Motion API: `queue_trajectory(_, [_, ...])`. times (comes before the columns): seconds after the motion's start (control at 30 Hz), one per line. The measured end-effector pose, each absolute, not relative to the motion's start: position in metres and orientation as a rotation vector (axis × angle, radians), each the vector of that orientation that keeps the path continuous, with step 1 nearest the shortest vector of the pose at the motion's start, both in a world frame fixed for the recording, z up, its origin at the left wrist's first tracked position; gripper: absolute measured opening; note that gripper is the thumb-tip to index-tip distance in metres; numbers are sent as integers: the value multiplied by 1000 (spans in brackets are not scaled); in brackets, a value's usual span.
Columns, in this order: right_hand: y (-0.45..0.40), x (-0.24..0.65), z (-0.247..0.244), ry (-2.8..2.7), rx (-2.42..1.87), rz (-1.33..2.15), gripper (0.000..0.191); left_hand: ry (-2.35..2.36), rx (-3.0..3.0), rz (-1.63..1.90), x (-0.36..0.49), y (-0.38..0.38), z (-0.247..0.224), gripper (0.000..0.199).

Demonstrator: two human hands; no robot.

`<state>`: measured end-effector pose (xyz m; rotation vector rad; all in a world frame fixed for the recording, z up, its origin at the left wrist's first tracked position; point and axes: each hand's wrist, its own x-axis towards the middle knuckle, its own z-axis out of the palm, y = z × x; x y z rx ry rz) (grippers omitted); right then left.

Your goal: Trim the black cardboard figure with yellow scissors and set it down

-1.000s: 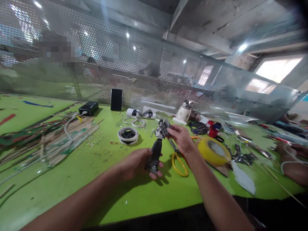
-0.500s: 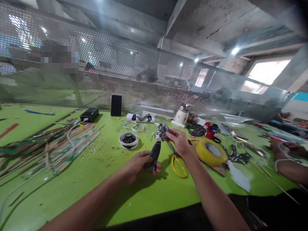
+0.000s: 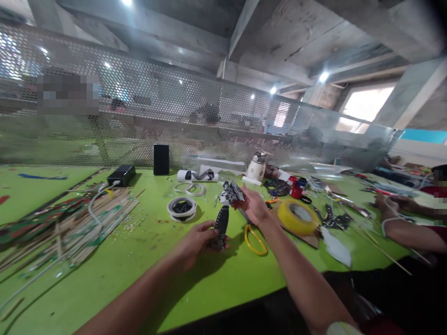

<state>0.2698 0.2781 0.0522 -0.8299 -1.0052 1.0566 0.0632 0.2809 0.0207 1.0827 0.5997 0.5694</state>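
Note:
A flat black-and-white cut-out figure (image 3: 221, 218) is held up above the green table, tilted slightly to the right. It has a head in profile with an ornate headdress at the top and a long black part with a studded edge below. My left hand (image 3: 200, 239) grips its lower end, thumb in front and fingers behind. At the headdress, my right hand (image 3: 256, 204) holds the right edge, its fingers partly hidden behind the figure. Scissors with yellow handles (image 3: 255, 241) lie beneath my right wrist.
Yellow tape (image 3: 299, 217) lies right of my right forearm. White rings (image 3: 182, 209) and a printed paper roll (image 3: 197, 175) are beyond my left hand. Thin sticks (image 3: 94, 223) spread leftward. A black box (image 3: 121, 175) and a white jar (image 3: 256, 166) stand behind. Another person's arm (image 3: 408, 230) rests at right.
My right thumb has lifted from the front of the headdress to its edge, and the hand has opened slightly around it. The view has turned a little to the right.

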Motion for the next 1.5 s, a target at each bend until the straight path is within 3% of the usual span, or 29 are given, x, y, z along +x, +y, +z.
queue_trajectory(0.27, [276,269,50,-1059,-863,991,27,594,1071,564,64,279,19,23])
queue_trajectory(0.47, [277,264,44,-1042,-862,982,27,619,1076,595,65,282,13,13])
queue_trajectory(0.6, [276,261,41,-1020,-855,1050,28,642,1082,591,67,281,9,20])
queue_trajectory(0.9, [281,265,32,-882,-984,1165,36,644,1135,619,70,279,8,33])
queue_trajectory(1.3, [297,271,-1,-854,-1221,1059,69,796,1216,592,70,280,8,13])
queue_trajectory(1.5, [309,280,-23,-995,-1394,878,42,1030,1445,414,62,293,9,21])
